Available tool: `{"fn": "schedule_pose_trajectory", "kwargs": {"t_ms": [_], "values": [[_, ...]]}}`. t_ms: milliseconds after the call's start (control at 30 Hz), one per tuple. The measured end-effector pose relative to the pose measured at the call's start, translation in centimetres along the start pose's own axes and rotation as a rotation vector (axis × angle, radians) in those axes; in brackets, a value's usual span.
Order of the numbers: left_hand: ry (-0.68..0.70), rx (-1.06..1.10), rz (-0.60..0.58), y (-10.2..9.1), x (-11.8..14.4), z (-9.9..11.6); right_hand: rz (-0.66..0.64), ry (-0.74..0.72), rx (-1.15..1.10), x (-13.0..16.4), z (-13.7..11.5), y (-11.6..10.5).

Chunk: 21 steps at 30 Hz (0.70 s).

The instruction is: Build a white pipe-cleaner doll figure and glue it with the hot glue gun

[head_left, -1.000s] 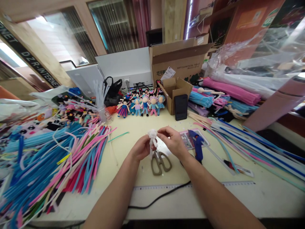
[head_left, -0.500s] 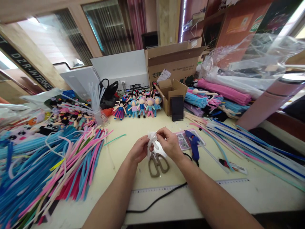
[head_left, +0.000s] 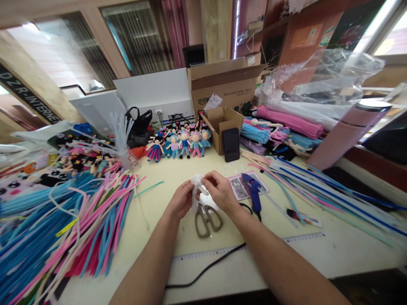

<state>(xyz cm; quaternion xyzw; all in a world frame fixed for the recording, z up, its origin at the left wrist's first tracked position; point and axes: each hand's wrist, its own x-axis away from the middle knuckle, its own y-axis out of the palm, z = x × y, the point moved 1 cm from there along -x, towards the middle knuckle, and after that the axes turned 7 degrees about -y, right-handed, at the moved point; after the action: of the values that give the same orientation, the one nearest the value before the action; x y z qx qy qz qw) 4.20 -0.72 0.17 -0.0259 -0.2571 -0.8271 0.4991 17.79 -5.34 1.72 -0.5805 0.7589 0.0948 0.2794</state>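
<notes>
You hold the white pipe-cleaner figure point(head_left: 196, 191) above the scissors point(head_left: 206, 218), left hand point(head_left: 181, 202) closed around its body, right hand point(head_left: 219, 194) pinching a strand by its top; judging by this, you're mid-twist on the worktop point(head_left: 178, 169), so the next turn needs steady grip

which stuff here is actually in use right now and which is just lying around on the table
In use:
- white fuzzy piece, pinched between left hand and right hand

Lying about:
- scissors, on the table just under the hands
- blue glue gun
- phone, leaning on the small cardboard box
- finished dolls
- pile of pipe cleaners
- ruler
</notes>
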Motion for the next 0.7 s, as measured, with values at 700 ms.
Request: {"fn": "schedule_pose_trajectory", "kwargs": {"t_ms": [700], "values": [[0.048,-0.061,0.033,0.43,0.43,-0.14,0.064,0.019,-0.011,-0.13,-0.18,-0.12]]}}
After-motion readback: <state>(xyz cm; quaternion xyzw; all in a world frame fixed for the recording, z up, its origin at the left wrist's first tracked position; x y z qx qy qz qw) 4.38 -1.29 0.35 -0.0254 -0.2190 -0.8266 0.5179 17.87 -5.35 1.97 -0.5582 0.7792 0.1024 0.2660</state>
